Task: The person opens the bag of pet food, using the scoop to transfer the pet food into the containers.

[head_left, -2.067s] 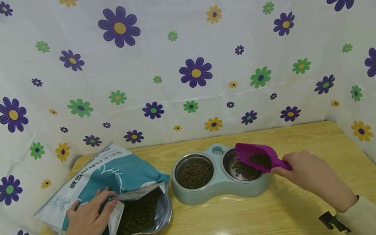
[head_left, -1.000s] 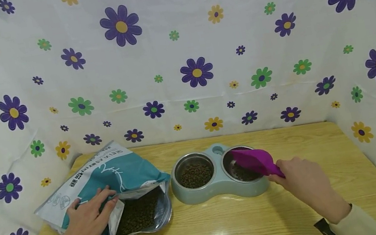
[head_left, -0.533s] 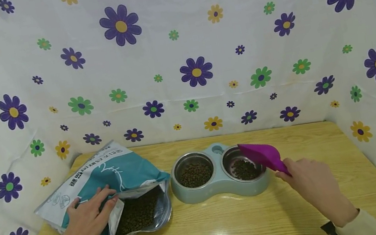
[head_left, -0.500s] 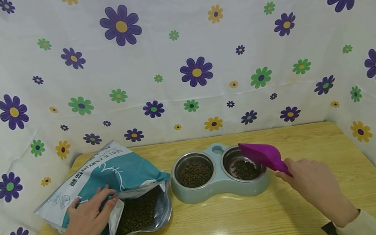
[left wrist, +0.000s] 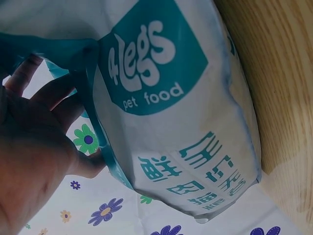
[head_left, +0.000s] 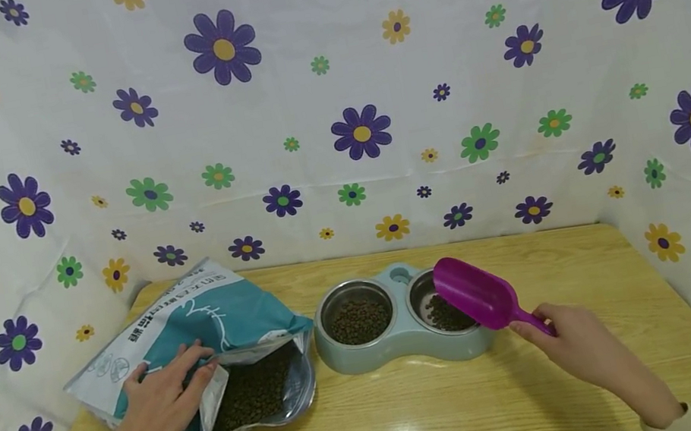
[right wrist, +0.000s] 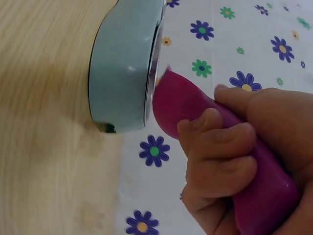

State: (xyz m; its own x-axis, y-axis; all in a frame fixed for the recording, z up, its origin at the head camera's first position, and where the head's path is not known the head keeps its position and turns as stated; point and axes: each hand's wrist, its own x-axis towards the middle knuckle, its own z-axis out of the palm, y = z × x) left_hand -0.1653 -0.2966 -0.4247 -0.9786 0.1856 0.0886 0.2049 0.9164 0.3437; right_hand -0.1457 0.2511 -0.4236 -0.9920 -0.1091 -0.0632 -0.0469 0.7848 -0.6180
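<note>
In the head view my right hand grips the handle of a magenta scoop, its fingers curled round it in the right wrist view. The scoop's bowl looks empty and hangs tilted over the right steel bowl, hiding part of it. Brown kibble lies in that bowl. My left hand rests with spread fingers on the teal and white pet food bag, at the edge of its mouth. Kibble shows inside the bag. In the left wrist view the bag hides the fingertips.
Both steel bowls sit in a pale blue-green double stand at mid-table. Its left bowl also contains kibble. A white flowered cloth rises behind the wooden table and along both sides.
The scoop dipped over the right bowl, its load left it, and more kibble lies there. It then turned so its inside shows, while my right hand moved slightly down. The left hand stayed.
</note>
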